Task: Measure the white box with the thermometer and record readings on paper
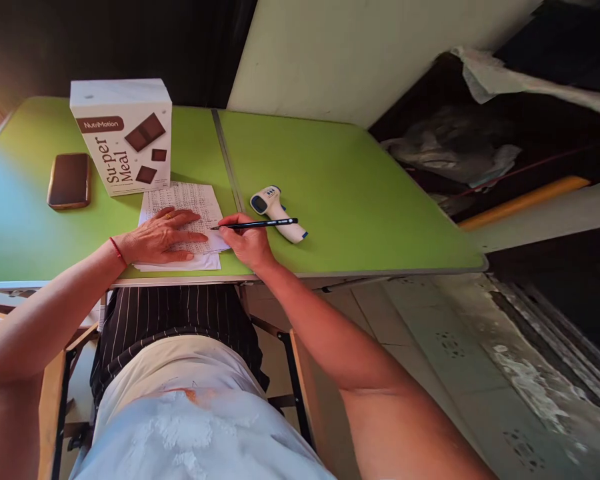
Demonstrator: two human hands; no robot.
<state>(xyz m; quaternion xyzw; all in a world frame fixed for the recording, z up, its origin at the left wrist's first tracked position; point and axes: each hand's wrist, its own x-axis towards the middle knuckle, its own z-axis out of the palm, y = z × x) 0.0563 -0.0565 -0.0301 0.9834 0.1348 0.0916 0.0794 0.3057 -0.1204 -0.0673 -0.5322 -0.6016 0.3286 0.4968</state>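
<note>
Sheets of paper (pixel 187 197) covered in dense handwriting lie stacked near the front edge of the green table. My left hand (pixel 163 238) rests flat on them with its fingers spread. A black pen (pixel 267 224) is pinched in my right hand (pixel 250 245), its tip at the right part of the top sheet. Just beyond that hand lies a white infrared thermometer (pixel 280 212) on its side, partly behind the pen. The lower part of the writing is covered by my left hand.
A white "Super Meal" box (pixel 130 143) stands upright behind the papers. Left of it lies a dark phone (pixel 69 181). A metal seam crosses the green folding table (pixel 340 180). Clutter with a crumpled plastic bag (pixel 445 150) sits beyond the table's right side.
</note>
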